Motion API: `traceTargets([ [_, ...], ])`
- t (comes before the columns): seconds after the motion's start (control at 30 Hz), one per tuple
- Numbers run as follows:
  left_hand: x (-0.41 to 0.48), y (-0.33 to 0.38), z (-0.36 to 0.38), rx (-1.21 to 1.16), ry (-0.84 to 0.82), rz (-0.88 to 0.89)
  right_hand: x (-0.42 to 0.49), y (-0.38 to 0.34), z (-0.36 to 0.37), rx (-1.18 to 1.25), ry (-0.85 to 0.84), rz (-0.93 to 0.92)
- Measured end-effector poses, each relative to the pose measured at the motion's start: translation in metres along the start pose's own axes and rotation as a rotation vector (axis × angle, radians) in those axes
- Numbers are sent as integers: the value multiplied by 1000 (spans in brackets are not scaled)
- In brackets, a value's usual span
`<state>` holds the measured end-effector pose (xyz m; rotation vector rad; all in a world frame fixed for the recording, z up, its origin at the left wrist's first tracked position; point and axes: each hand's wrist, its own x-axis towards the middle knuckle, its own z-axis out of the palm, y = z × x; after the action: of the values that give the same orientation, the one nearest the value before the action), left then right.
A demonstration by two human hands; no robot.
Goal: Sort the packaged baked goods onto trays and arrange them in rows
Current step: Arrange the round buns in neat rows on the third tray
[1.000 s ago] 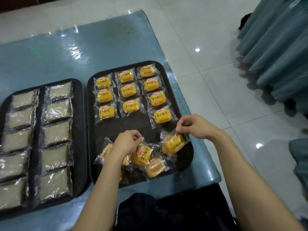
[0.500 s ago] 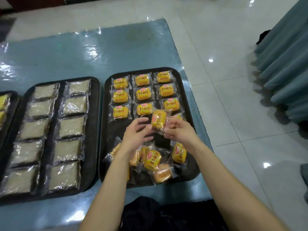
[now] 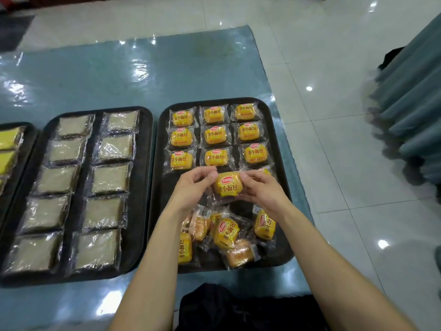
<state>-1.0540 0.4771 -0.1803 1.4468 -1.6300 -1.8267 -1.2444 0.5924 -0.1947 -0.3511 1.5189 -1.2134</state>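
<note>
Desk (image 3: 143,75) under a glossy teal cover, glare spots across it. White tiled floor (image 3: 334,163) right and behind, lights reflected. Teal pleated cloth (image 3: 410,111) hangs far right, with a black item (image 3: 391,57) against its upper edge. Black fabric (image 3: 238,309) at near desk edge, bottom centre. Dark patch (image 3: 14,29) on floor, top left, unclear what.

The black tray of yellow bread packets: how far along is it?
Done: nine yellow wrapped bread packets lie in three rows at the black tray's far end. In hand: left hand and right hand hold another packet. Left: the loose near-end heap.
</note>
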Motion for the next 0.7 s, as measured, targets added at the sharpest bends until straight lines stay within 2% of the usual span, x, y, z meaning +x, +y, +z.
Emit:
traceTargets([
  [0.07,1,1,4,35,-5,-28,2,1,3,-12,-6,4],
  [0.23,4,5,7,91,-116,-18,7,-4,4,-229,35,-41],
  [0.53,8,10,10,52,-20,-49,18,-14,11,-291,69,-41],
  [0.7,17,3,1,-52,69,-60,15,-17,-1,-178,-135,79],
])
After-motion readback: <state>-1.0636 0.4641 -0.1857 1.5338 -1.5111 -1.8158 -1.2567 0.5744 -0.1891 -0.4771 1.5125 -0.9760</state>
